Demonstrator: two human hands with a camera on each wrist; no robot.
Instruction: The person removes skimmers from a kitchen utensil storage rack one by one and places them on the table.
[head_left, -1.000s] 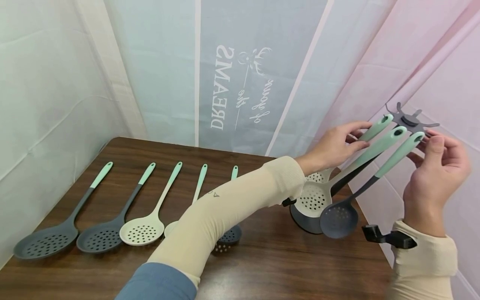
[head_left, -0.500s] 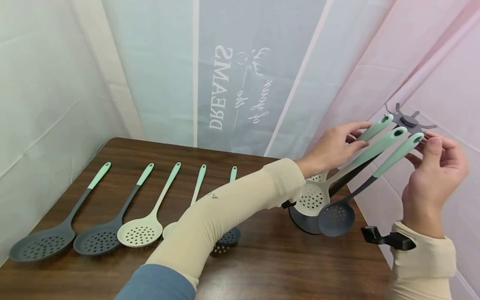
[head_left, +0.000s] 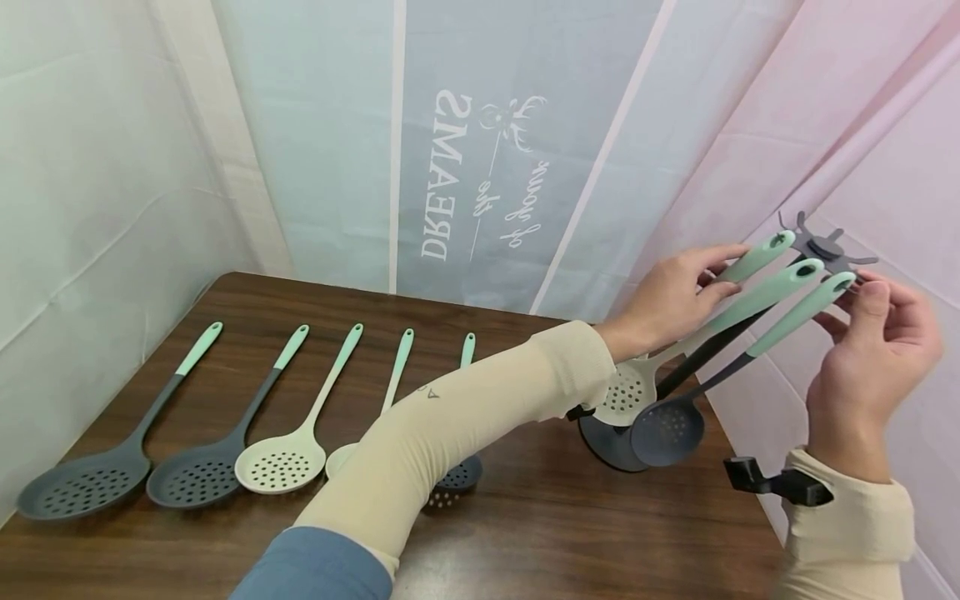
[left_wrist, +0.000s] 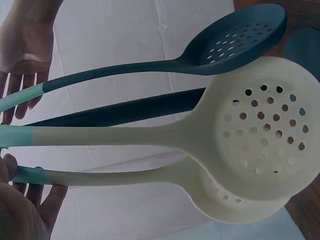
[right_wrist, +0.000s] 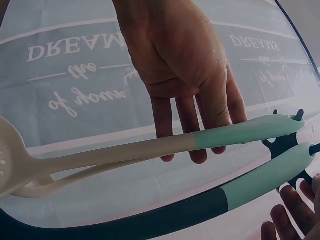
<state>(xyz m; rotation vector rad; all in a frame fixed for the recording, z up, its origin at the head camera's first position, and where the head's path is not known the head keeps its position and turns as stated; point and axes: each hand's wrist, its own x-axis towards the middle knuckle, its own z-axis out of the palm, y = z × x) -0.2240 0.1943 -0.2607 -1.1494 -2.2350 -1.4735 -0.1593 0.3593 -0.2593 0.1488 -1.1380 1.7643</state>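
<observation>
My left hand [head_left: 670, 293] pinches the mint-green handle of a cream skimmer [left_wrist: 115, 177], the rear one on a dark rack [head_left: 825, 246] with curved hooks. In front of it hangs a second cream skimmer [head_left: 625, 394], its handle slanting up to the hooks. Nearest to my right hand [head_left: 873, 358] hangs a dark grey skimmer [head_left: 667, 431] with a hole in its handle end. The right thumb and fingers grip the rack's hooked top beside that handle end. In the left wrist view, the front cream head partly covers the rear one.
Several skimmers lie in a row on the wooden table [head_left: 555, 533]: two grey ones, including the leftmost skimmer [head_left: 86, 483], a cream skimmer [head_left: 281, 462], and others partly behind my left forearm. Dark round rack base [head_left: 611, 446] stands near the right edge. Cloth curtains [head_left: 322, 142] surround the table.
The rack's top and handle ends have shifted slightly right and down, while the hanging heads have swung slightly up and left. Both hands keep nearly the same places.
</observation>
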